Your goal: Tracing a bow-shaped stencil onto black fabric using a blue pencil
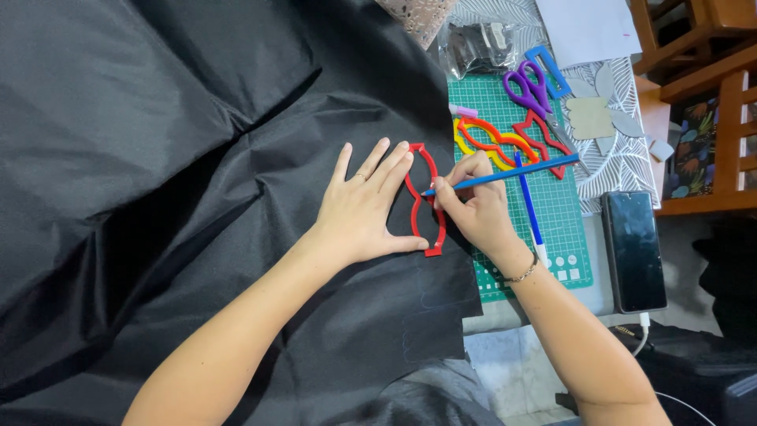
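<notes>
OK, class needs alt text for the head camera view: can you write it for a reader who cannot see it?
A left hand presses a red curved template flat on black fabric while the right hand traces its edge with a blue pencil. Beside them, a green cutting mat holds more coloured templates and purple scissors.

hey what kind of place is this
Probably a home sewing or craft table. A green cutting mat, purple scissors and black fabric under a red template suggest it.
</notes>
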